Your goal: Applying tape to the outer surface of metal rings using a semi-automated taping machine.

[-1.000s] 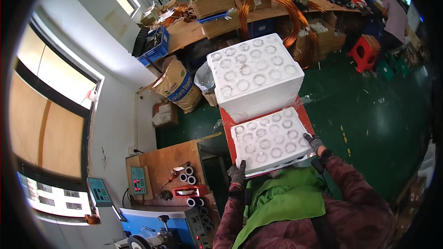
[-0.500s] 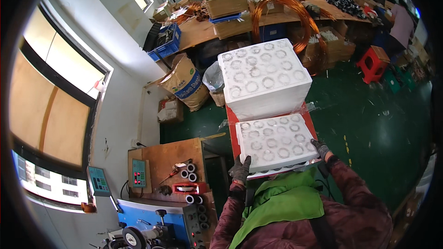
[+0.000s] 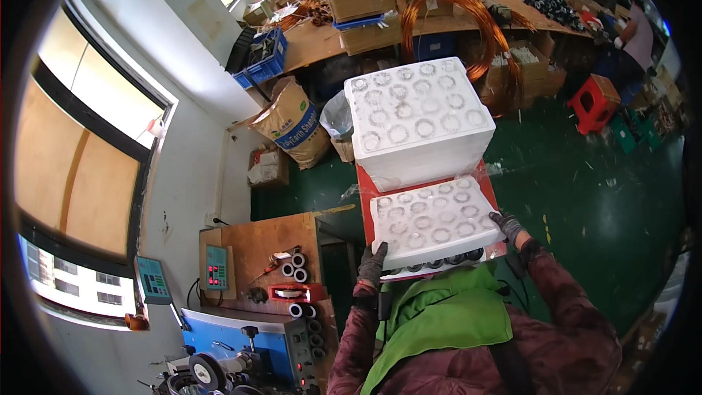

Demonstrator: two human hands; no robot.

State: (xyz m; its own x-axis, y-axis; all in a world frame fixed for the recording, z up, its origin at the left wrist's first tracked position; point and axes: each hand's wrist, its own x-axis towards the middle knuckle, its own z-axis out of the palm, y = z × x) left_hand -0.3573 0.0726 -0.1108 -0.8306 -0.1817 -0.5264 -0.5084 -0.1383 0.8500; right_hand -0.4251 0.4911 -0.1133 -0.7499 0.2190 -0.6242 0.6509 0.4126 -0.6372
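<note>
A white foam tray (image 3: pixel 431 221) with rows of round, smudged ring marks lies between my two gloved hands. My left hand (image 3: pixel 372 266) grips its near left corner, and my right hand (image 3: pixel 509 227) holds its right edge. The tray's near side is raised and tilted. Beneath it shows a row of dark round parts (image 3: pixel 455 259) in another white tray, mostly covered. Just beyond stands a taller white foam block (image 3: pixel 424 153), perhaps several trays stacked, with the same ring marks on top. Both rest on a red surface (image 3: pixel 367 197).
To the left, a wooden bench (image 3: pixel 256 241) carries ring-shaped parts (image 3: pixel 295 268), a red tool (image 3: pixel 296 292) and a blue machine (image 3: pixel 241 336). A printed sack (image 3: pixel 292 128), a red stool (image 3: pixel 594 104) and copper wire coils (image 3: pixel 486 22) lie farther off. Another person (image 3: pixel 638 40) is at far right.
The foam tray's near edge has come up, so more of the dark round parts below shows. Both my hands have risen slightly with it.
</note>
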